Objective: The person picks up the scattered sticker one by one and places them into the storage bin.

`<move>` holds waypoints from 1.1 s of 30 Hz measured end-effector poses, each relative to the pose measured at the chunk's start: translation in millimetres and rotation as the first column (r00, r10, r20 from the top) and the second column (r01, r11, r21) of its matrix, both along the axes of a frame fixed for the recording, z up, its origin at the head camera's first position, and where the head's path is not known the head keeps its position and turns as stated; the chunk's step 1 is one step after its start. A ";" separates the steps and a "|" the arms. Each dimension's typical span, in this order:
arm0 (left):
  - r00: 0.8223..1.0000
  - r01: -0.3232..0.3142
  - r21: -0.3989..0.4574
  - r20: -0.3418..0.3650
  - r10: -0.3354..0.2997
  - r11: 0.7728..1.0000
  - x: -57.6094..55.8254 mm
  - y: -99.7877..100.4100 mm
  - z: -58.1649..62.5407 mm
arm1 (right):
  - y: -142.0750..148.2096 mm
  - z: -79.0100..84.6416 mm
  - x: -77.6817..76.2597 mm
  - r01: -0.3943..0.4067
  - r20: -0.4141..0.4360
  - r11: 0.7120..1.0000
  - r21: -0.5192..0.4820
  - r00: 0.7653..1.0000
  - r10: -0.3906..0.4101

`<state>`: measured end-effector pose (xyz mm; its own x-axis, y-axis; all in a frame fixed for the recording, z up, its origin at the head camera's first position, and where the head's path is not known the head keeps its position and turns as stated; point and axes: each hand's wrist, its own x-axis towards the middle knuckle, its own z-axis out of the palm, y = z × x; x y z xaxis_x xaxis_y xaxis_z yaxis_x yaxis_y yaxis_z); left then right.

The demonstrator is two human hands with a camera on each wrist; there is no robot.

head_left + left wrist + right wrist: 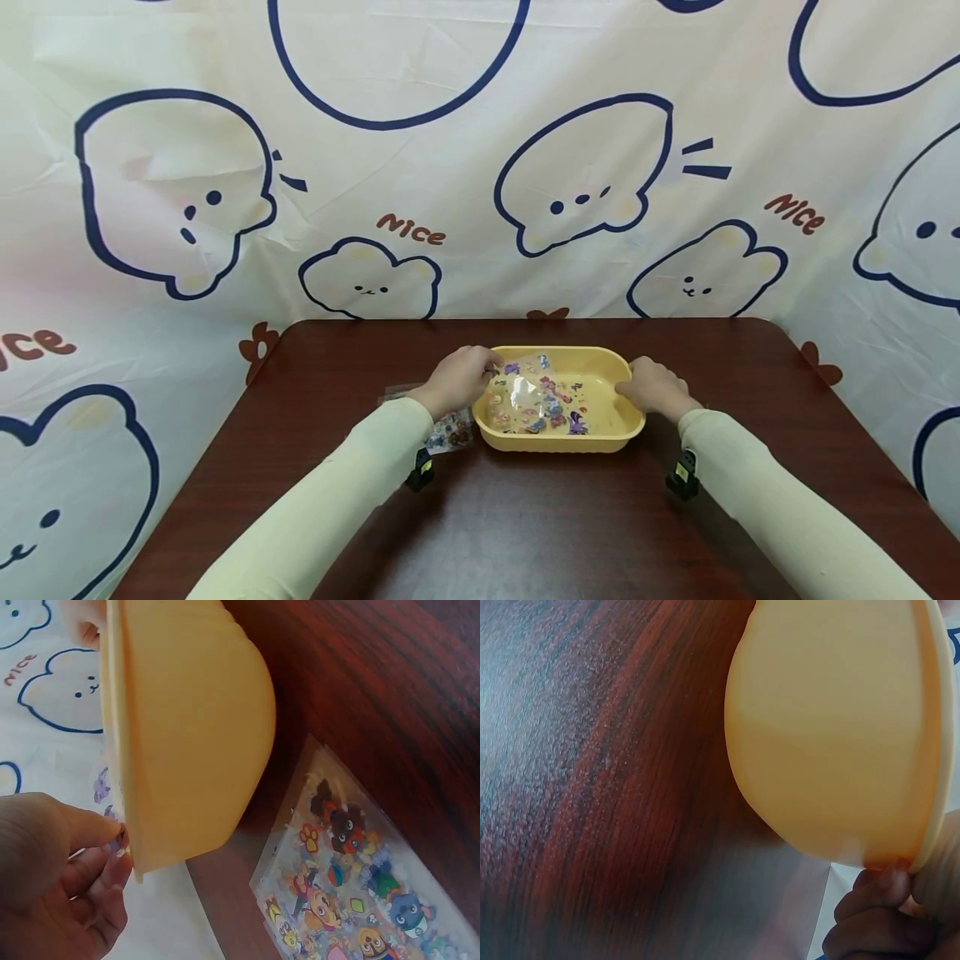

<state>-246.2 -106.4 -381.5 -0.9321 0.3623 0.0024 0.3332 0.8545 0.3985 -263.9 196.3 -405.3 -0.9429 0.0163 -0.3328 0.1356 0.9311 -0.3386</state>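
Note:
A yellow oval plastic tray sits on the table between both hands. Inside it, toward the left, lies a clear shiny sheet of small coloured stickers, and a purple figure shows toward the middle. My left hand is at the tray's left rim, pinching the sheet's edge between thumb and fingers. On the opposite side my right hand grips the tray's right rim, thumb on one side and fingers curled beneath in the right wrist view. The sheet's lower layers cannot be made out.
Another transparent sticker sheet with cartoon puppies lies on the table left of the tray, partly under the left forearm in the head view. The dark reddish wooden table ends at a cloth backdrop printed with bears.

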 end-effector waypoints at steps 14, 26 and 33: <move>0.992 -0.034 -0.143 -0.128 0.016 0.989 -3.6 9.5 -1.0 | 0.9 -0.8 -0.3 0.000 -0.005 1.000 0.001 1.000 0.000; 0.992 -0.024 -0.116 -0.124 0.009 0.993 -4.1 9.4 0.3 | 0.5 -0.3 1.6 -0.002 -0.006 1.000 -0.005 1.000 0.002; 0.993 -0.038 -0.070 -0.118 0.030 0.997 -2.1 4.0 2.4 | 0.5 0.7 1.5 -0.011 -0.018 1.000 -0.001 1.000 0.011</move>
<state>-248.2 -102.4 -379.1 -0.9388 0.3333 0.0872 0.3439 0.8912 0.2957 -262.3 196.8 -404.6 -0.9488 0.0052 -0.3159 0.1191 0.9321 -0.3421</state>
